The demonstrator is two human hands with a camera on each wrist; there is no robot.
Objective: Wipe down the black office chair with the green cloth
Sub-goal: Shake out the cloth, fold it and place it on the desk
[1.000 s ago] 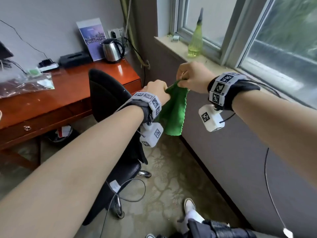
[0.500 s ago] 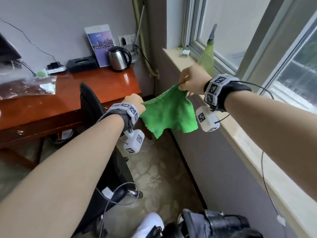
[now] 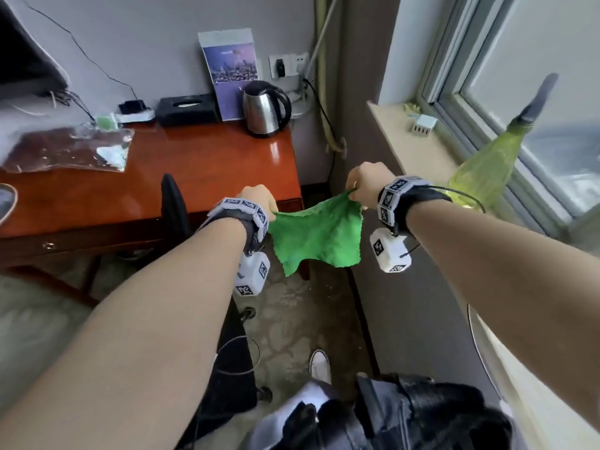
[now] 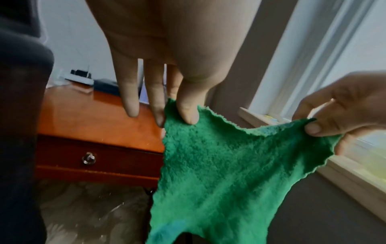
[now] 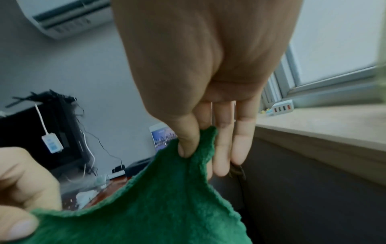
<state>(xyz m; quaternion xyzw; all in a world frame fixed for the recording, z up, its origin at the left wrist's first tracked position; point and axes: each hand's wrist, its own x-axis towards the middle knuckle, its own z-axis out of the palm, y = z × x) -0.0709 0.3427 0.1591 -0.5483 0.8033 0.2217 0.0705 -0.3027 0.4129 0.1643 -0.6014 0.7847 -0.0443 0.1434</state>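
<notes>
The green cloth [image 3: 319,233] hangs spread out in the air between my two hands. My left hand [image 3: 258,203] pinches its left top corner between thumb and finger, the other fingers straight [image 4: 183,113]. My right hand [image 3: 365,181] pinches the right top corner [image 5: 188,148]. The cloth [image 4: 229,165] sags in the middle and droops below. The black office chair [image 3: 173,206] stands to the left under my left forearm, its backrest edge-on by the desk, the seat mostly hidden by the arm.
A red-brown wooden desk [image 3: 194,164] carries a steel kettle [image 3: 264,108], a black tissue box [image 3: 186,108] and a plastic bag. The window sill [image 3: 418,147] on the right holds a green spray bottle [image 3: 487,164] and a white charger. Patterned floor lies below.
My hands have moved apart and pulled the cloth from a bunched hanging fold into an open sheet. The view has swung left, so the chair now sits further left and edge-on.
</notes>
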